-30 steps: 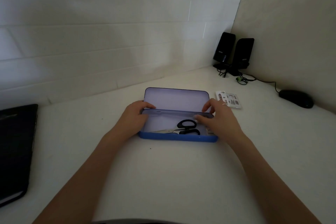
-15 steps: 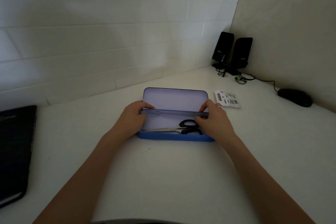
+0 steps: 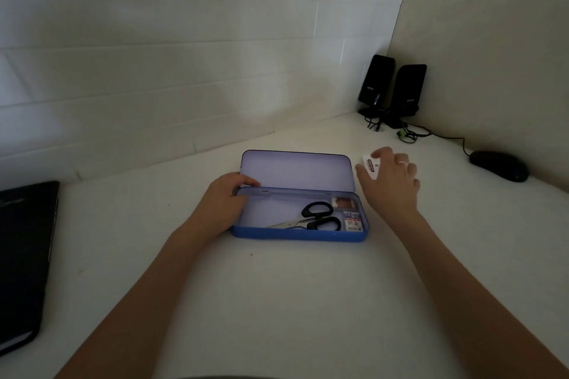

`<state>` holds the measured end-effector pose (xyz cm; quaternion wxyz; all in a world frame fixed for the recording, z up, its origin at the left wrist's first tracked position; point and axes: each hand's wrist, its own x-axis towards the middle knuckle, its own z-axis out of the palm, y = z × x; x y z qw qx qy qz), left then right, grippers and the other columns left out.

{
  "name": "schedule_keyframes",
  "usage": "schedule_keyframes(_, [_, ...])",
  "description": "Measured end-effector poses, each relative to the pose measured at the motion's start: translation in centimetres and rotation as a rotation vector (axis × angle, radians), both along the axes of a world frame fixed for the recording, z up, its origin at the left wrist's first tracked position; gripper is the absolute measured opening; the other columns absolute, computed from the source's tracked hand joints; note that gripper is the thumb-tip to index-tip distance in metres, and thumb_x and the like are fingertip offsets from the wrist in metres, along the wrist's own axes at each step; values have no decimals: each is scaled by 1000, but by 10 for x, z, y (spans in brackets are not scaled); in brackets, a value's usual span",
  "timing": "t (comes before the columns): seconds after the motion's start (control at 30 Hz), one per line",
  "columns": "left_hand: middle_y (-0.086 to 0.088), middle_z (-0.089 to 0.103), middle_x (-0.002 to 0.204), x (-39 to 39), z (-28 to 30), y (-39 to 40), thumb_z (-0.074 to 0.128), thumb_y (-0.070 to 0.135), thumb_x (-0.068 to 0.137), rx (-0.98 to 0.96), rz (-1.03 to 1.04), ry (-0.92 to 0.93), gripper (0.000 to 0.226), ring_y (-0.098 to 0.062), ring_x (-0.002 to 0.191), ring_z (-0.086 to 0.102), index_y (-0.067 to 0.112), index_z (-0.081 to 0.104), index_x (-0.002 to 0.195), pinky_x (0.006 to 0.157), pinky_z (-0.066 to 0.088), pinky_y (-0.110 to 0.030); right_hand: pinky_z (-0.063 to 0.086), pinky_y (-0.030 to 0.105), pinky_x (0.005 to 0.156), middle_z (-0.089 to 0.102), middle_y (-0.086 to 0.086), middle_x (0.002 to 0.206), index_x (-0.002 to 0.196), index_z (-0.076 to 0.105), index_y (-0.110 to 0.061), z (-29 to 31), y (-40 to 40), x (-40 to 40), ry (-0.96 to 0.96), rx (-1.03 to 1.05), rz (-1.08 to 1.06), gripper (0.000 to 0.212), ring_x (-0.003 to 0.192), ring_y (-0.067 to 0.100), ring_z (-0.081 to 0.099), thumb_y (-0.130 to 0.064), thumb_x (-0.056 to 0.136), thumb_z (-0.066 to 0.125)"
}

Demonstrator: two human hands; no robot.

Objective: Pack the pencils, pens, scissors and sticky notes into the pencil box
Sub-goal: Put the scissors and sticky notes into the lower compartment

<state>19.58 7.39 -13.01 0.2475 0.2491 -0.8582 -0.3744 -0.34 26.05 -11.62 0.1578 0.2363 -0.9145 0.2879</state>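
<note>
arms: both of mine bare to past the elbow, no sleeves in view | right hand (image 3: pixel 391 181): pale ring on one finger | left hand (image 3: pixel 223 203): nothing worn

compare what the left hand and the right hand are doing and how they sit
The left hand grips the left end of the pencil box at its back rim, thumb by the lid hinge; the right hand is off the box, to its right. The left hand's fingers curl on the box; the right hand's fingers spread over a small white packet on the desk. Both are bare and reach forward.
</note>
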Motion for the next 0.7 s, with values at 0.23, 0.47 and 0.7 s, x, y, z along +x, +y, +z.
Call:
schedule_keyframes(0.23, [4, 55, 105, 0, -3, -5, 51, 20, 74, 55, -44, -14, 35, -10, 103, 49, 15, 65, 105, 75, 33, 2, 22, 50, 110, 26, 24, 148, 143, 25, -16, -16, -14, -51, -351, 171, -82, 90, 134, 43, 24, -69, 75, 51])
schedule_keyframes(0.47, [7, 40, 129, 2, -3, -13, 62, 68, 41, 21, -163, -228, 80, -12, 121, 39, 44, 49, 117, 103, 30, -26, 34, 43, 95, 50, 21, 127, 127, 40, -15, -26, -10, -45, -199, 56, -107, 59, 119, 38, 38, -44, 78, 57])
schedule_keyframes(0.7, [6, 29, 143, 2, -7, -18, 64, 73, 41, -65, -202, -363, 97, -18, 132, 29, 45, 38, 130, 112, 27, -40, 38, 45, 93, 51, 17, 127, 128, 37, -20, -10, -4, -35, -262, -279, -79, 58, 118, 35, 37, -40, 78, 59])
